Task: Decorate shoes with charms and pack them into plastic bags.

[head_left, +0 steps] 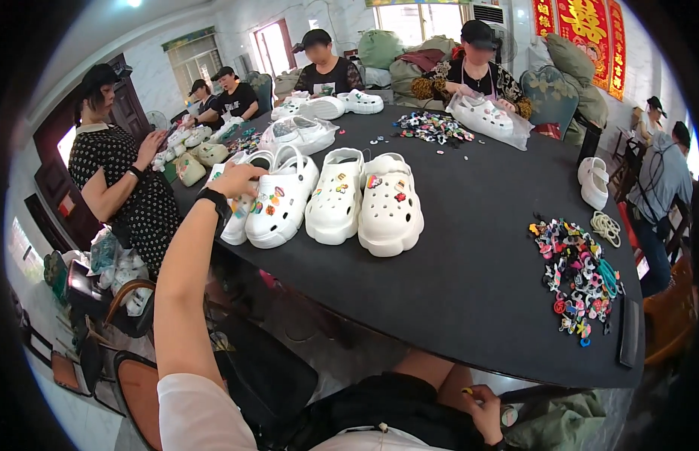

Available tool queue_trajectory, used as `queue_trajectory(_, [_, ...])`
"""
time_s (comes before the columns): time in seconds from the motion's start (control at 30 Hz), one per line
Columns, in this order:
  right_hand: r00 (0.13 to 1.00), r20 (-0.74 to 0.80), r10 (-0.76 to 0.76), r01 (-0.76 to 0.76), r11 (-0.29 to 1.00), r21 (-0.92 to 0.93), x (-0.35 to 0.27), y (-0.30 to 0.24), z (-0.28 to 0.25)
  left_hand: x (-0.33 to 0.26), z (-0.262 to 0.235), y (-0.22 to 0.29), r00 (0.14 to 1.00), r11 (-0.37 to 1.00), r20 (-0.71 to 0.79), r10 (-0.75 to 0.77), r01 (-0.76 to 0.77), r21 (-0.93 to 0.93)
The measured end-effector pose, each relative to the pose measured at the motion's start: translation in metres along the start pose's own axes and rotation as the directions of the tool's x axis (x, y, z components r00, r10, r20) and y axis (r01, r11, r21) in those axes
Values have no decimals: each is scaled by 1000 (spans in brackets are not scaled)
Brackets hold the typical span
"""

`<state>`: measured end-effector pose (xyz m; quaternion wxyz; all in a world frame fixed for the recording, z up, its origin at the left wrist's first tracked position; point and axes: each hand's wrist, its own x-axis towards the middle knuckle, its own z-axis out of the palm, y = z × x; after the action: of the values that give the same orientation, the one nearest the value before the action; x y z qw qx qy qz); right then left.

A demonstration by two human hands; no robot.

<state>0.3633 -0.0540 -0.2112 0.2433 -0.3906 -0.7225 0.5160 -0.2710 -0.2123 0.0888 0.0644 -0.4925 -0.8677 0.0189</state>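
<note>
White clogs stand in a row on the black table [454, 248], toes toward the near edge. At the far left a person in a dotted dress [127, 188] stands by the table's edge, looking down at something in their hands. Next, the left hand [235, 179], a dark watch [216, 201] on its wrist, reaches across and lies on the leftmost clog [240, 214], fingers curled over its top; its grip looks closed on the clog, though the fingertips are hidden. Just beside that comes a second clog [283, 201] with coloured charms pressed into its holes, then a third clog [336, 197], then a fourth clog [389, 205], each touching the next. Behind the row lie more clogs in clear bags, and co-workers sit round the far side. Farther right, a heap of coloured charms [579, 278] spreads near the table's right rim, well apart from the row. Low in the frame, below the table edge, the right hand [486, 410] rests on the lap, pinching a small yellow piece [467, 391] between its fingertips.
</note>
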Motion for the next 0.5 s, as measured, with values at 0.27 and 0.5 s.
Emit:
queue_trajectory(0.27, [998, 39, 40, -38, 997, -61, -5, -17, -4, 0, 11, 44, 908, 964, -398, 130, -210, -165])
queue_trajectory(0.5, [997, 39, -74, 77, 992, -98, -5, -11, -9, -48, 12, 250, 704, 695, -166, 690, -709, -119])
